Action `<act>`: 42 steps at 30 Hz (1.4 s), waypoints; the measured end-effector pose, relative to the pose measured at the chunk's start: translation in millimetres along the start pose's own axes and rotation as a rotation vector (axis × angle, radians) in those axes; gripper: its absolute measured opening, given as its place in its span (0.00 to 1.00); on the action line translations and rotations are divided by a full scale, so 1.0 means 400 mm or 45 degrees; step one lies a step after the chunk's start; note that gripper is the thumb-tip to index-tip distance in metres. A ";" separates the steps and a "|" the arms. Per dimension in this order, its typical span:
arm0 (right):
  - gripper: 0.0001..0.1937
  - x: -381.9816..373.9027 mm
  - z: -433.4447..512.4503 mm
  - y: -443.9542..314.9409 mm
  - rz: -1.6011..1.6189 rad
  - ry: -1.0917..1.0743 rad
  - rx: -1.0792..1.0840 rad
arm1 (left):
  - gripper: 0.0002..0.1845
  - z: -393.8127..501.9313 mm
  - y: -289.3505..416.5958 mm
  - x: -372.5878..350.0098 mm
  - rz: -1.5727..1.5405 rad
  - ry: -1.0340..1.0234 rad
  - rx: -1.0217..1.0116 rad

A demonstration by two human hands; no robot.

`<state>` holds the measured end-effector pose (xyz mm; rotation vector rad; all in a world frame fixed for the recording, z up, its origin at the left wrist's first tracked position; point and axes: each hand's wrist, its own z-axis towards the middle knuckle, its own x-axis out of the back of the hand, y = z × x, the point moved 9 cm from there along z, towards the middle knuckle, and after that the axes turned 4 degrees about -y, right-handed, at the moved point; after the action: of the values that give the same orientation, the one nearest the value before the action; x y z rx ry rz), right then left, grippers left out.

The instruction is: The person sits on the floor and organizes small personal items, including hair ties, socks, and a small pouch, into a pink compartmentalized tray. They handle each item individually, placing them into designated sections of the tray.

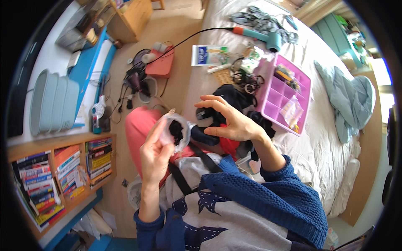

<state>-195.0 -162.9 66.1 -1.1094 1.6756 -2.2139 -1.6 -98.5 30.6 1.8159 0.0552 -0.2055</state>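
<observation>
My left hand point(158, 149) grips a small whitish drawstring pouch point(186, 127) by its side. The pouch's mouth faces up, and dark contents point(176, 129), too unclear to name, show inside. To the right, my right hand point(227, 120) hovers with its fingers apart and nothing between them. Beneath and beyond it lies a heap of black cloth items point(230, 94), with a red cloth point(228, 144) beside them. A purple divided plastic box point(281, 100) stands on the bed past my right hand, holding small packets in some compartments.
On the bed point(317, 125) are a teal hair dryer point(274, 42), a printed plastic bag point(209, 55), a tangle of hair ties point(246, 78) and grey clothing point(260, 18). A black cord crosses to the floor, near a coral-coloured bag point(160, 62). A bookcase point(114, 150) stands at left.
</observation>
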 end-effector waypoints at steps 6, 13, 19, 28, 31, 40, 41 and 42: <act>0.16 -0.089 0.054 -0.028 -0.165 0.276 -0.271 | 0.35 -0.003 0.060 -0.030 0.266 -0.037 -0.298; 0.04 -0.147 0.101 0.061 0.045 0.258 -0.258 | 0.12 0.030 0.016 0.060 1.067 0.264 -0.257; 0.05 -0.188 0.071 0.137 0.814 0.126 -0.502 | 0.16 -0.012 0.008 0.011 1.158 0.284 -0.523; 0.26 -0.128 0.064 0.062 0.782 -0.066 -0.299 | 0.10 -0.028 0.056 -0.022 1.100 0.132 -0.765; 0.38 -0.157 0.083 0.025 0.392 -0.356 -0.168 | 0.10 -0.041 0.094 -0.004 1.051 0.140 -0.819; 0.37 -0.191 0.200 -0.025 0.324 -0.441 0.024 | 0.11 -0.057 0.173 0.060 0.989 0.000 -0.761; 0.41 -0.193 0.215 -0.029 0.524 -0.460 -0.031 | 0.11 -0.060 0.183 0.058 1.001 -0.024 -0.772; 0.43 -0.200 0.222 -0.035 0.484 -0.606 -0.062 | 0.10 -0.061 0.190 0.057 1.000 -0.049 -0.762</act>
<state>-77.5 -183.9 50.5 -1.1047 1.5734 -1.5409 34.5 -95.9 105.3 1.1264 -0.5608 0.3094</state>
